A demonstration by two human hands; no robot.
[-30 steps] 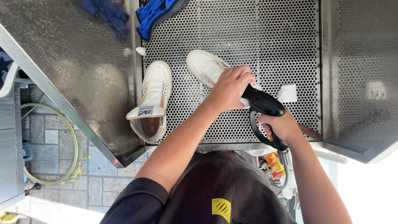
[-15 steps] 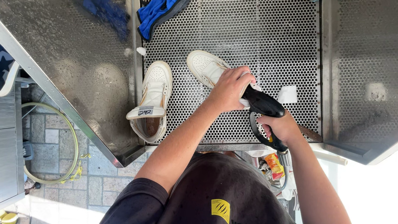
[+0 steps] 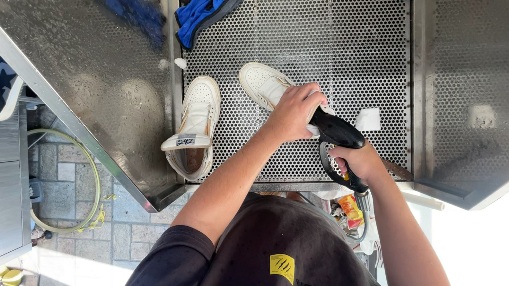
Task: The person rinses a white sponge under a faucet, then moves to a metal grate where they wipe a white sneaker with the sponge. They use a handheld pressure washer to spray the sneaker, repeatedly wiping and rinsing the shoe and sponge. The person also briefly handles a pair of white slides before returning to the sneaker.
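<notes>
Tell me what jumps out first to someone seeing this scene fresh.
First, the left hand pressing down on a white sneaker at the middle of the perforated steel tray, while the right hand grips a black spray gun beside it. A second white sneaker lies to the left, and a blue cloth sits at the tray's far corner.

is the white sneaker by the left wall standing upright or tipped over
Upright: the white high-top sneaker sits sole-down on the perforated tray, its laces and open collar facing up.

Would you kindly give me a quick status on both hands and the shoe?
Left hand pressing down on white sneaker. Right hand gripping black spray gun. Second white sneaker lies alongside, apart.
</notes>
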